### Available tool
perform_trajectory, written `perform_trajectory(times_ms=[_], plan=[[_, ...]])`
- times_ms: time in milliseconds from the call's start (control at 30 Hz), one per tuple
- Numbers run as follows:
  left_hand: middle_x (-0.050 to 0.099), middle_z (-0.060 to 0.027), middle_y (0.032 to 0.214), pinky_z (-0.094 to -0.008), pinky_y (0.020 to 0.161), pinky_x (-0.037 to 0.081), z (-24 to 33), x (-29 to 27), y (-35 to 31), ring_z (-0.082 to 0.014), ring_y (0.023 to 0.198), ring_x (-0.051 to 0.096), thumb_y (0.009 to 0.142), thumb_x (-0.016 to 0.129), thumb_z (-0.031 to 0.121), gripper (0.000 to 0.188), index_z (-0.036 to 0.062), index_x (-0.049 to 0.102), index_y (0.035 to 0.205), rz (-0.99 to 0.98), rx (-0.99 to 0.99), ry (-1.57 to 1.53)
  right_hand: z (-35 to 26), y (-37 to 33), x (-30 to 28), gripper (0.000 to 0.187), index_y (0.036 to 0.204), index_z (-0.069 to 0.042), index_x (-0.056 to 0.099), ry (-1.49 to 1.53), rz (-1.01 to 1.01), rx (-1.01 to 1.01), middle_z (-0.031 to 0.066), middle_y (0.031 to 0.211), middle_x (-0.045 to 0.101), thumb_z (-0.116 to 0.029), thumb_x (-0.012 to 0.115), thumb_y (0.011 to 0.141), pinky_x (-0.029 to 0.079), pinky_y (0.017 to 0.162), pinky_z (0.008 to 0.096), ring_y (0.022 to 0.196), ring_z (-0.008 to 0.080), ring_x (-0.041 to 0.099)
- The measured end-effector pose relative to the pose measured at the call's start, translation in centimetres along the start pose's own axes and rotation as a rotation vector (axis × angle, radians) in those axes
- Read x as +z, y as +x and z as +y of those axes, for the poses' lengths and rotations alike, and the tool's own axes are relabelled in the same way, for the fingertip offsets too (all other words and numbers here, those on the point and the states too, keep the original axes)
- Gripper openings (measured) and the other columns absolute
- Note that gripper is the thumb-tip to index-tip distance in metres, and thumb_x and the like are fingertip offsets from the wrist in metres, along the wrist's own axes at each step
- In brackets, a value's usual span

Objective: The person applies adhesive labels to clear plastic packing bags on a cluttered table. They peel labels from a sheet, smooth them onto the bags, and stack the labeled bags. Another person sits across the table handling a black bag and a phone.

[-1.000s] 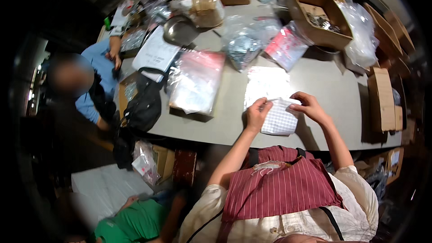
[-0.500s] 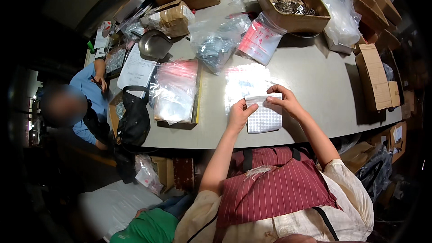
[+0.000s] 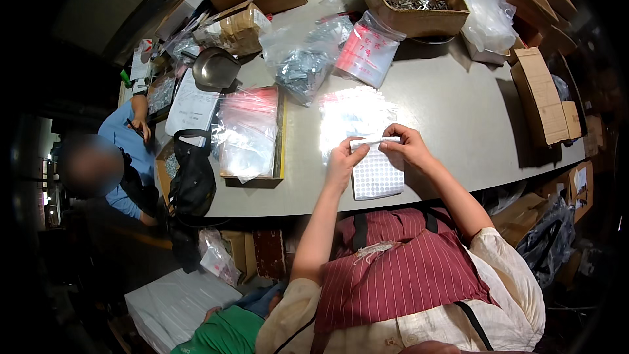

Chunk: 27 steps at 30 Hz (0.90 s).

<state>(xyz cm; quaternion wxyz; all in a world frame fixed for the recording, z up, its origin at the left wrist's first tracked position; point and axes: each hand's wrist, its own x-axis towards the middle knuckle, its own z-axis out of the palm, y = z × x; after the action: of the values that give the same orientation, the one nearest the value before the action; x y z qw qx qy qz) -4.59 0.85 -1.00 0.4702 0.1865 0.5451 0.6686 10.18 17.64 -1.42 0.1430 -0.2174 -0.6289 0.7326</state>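
Observation:
A white sheet covered in rows of small grey round stickers (image 3: 379,176) hangs between my hands above the table's front part. My left hand (image 3: 342,162) grips its upper left corner, thumb on top. At the upper right edge, my right hand (image 3: 406,147) pinches the sheet between thumb and fingers. The top edge of the sheet looks folded or curled over between the two thumbs. Just beyond my hands lie shiny clear plastic bags (image 3: 354,115), washed out by glare.
On the left stands a shallow box of zip bags (image 3: 249,134) beside a black bag (image 3: 192,177). Farther back are a metal scoop (image 3: 216,67), a bag of metal parts (image 3: 301,72) and a carton of metal pieces (image 3: 413,10). A person in blue (image 3: 118,137) sits at the left end.
The sheet's top edge is now curled over more, and its dotted face shows more fully. My right hand has shifted slightly left. The whole view has shifted a little.

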Motion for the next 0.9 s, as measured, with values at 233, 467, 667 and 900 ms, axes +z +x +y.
perform_trajectory(times_ms=[233, 467, 667, 900], plan=[[0.061, 0.0050, 0.076, -0.0204, 0.059, 0.038, -3.3, -0.7, 0.2, -0.0019, 0.068, 0.050, 0.093, 0.075, 0.016, 0.024, 0.0000, 0.071, 0.111, 0.113, 0.136, 0.210, -3.7, -0.6, 0.0, 0.023, 0.101, -0.004, 0.064, -0.511, -0.039, -0.168, 0.0075, 0.092, 0.067, -0.011, 0.076, 0.083, 0.052, 0.080, 0.0334, 0.088, 0.0195, 0.065], [0.069, -0.0052, 0.082, -0.0282, 0.070, 0.049, -2.1, 0.2, -0.5, -0.0124, 0.077, 0.063, 0.091, 0.075, 0.021, 0.025, 0.0048, 0.073, 0.109, 0.143, 0.159, 0.446, -5.3, 0.3, 0.3, 0.025, 0.102, -0.004, 0.064, -1.110, -0.230, -0.369, 0.0146, 0.095, 0.064, -0.006, 0.071, 0.079, 0.054, 0.077, 0.0431, 0.094, 0.0334, 0.064], [0.074, -0.0121, 0.099, -0.0341, 0.082, 0.053, -2.7, -0.2, -0.5, -0.0224, 0.093, 0.069, 0.091, 0.075, 0.025, 0.026, 0.0080, 0.073, 0.110, 0.180, 0.200, 0.602, -4.9, 0.1, 0.7, 0.025, 0.101, -0.003, 0.064, -1.162, -0.226, -0.402, 0.0141, 0.094, 0.064, 0.000, 0.068, 0.077, 0.055, 0.078, 0.0435, 0.093, 0.0341, 0.065], [0.076, -0.0096, 0.094, -0.0313, 0.077, 0.052, -1.8, 0.6, -0.7, -0.0173, 0.086, 0.070, 0.091, 0.075, 0.024, 0.027, 0.0051, 0.073, 0.110, 0.217, 0.224, 0.696, -4.4, -0.4, 0.6, 0.026, 0.099, -0.004, 0.063, -1.193, -0.175, -0.464, 0.0137, 0.095, 0.065, -0.001, 0.069, 0.074, 0.055, 0.078, 0.0445, 0.093, 0.0352, 0.064]])
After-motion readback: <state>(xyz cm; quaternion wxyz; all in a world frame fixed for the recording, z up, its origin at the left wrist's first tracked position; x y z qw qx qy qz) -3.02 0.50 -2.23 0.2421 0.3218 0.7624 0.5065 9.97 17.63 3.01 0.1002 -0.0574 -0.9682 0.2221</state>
